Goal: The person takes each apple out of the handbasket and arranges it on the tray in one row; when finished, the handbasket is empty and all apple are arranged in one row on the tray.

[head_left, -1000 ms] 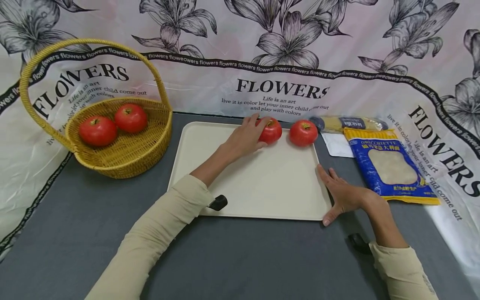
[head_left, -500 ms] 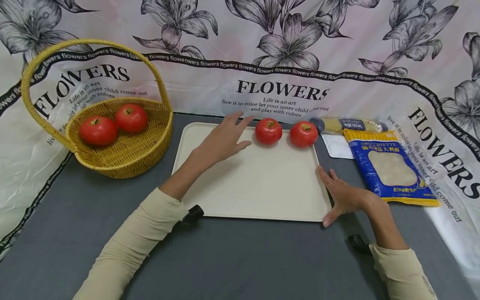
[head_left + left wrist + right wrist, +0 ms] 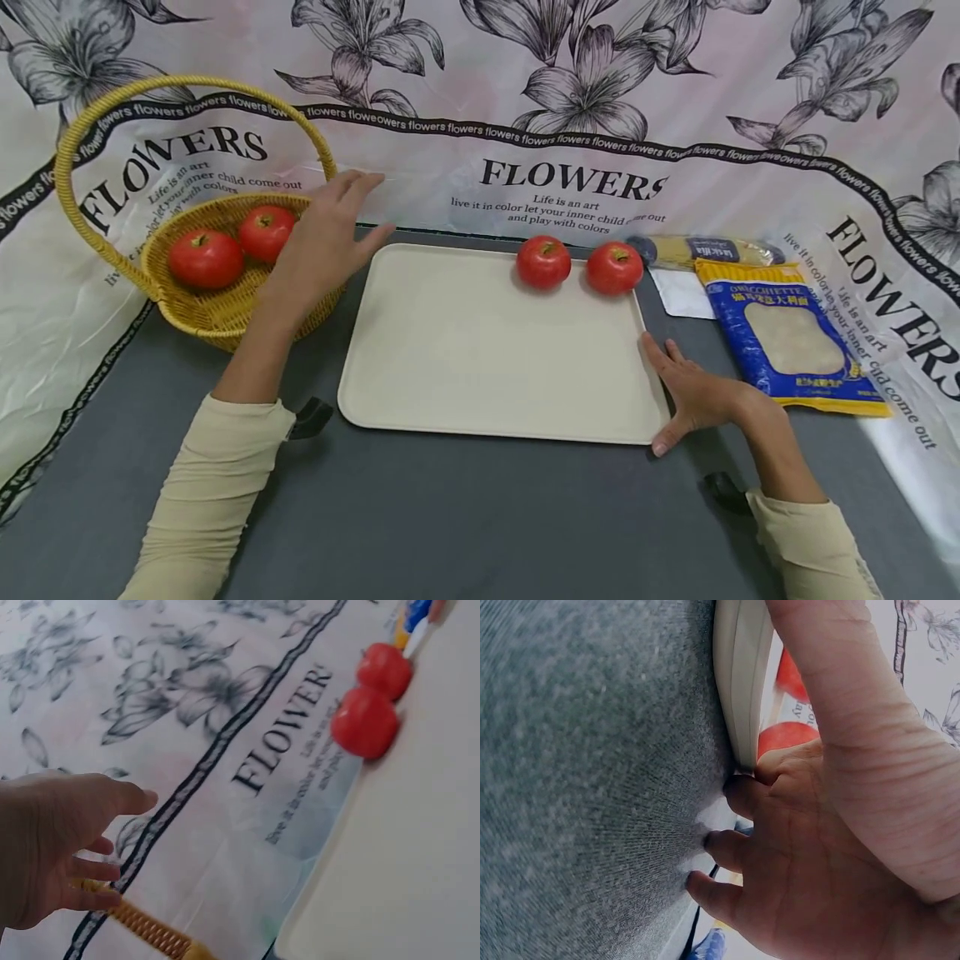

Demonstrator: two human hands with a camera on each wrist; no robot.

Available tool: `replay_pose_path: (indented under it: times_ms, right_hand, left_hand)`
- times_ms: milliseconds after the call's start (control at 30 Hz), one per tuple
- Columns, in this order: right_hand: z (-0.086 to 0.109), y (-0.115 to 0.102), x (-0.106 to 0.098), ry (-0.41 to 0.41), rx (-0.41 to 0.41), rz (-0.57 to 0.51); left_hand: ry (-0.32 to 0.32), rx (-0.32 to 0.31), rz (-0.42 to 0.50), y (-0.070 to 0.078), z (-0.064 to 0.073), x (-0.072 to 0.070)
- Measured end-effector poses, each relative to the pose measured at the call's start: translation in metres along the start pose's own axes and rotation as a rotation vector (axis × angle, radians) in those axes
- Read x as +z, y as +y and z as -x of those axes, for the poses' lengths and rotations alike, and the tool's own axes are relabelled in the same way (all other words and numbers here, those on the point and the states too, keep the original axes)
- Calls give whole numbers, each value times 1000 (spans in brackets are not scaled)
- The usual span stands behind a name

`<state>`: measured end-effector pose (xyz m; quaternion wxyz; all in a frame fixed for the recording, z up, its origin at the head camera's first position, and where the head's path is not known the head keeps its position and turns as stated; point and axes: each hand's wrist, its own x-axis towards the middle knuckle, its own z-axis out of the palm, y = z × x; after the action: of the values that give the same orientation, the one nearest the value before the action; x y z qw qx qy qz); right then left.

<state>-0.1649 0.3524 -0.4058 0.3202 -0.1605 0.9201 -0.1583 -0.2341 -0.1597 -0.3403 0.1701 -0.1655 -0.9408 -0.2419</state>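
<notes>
Left hand [image 3: 322,237], left of frame: fingers loosely extended, nothing held; overlaps wicker basket [image 3: 213,312], contact unclear. Two tomatoes [image 3: 206,259] inside basket. Right hand [image 3: 693,396], lower right: fingers splayed, holding nothing, touching the right edge of the cream tray [image 3: 487,358]. Two more tomatoes [image 3: 543,262] on tray's far side, upper right of centre. Orecchiette bag [image 3: 795,337] at frame right.

Head view bright, shadows soft; left wrist view dimmer, blurry.

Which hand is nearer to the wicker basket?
Left: in the head view, the left hand overlaps the wicker basket; the right hand is across the cream tray, at its right edge.
</notes>
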Motion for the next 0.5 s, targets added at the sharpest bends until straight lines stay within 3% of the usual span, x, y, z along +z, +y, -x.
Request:
replay_pose_path:
  times_ms: [267,500]
  right_hand:
    - [0,-6,0,-11,20,3]
    - [2,-11,-3,-29,47,30]
  left_hand:
    - [23,-177,31,-30,5,-30]
    - [32,-305,43,-57,7,-44]
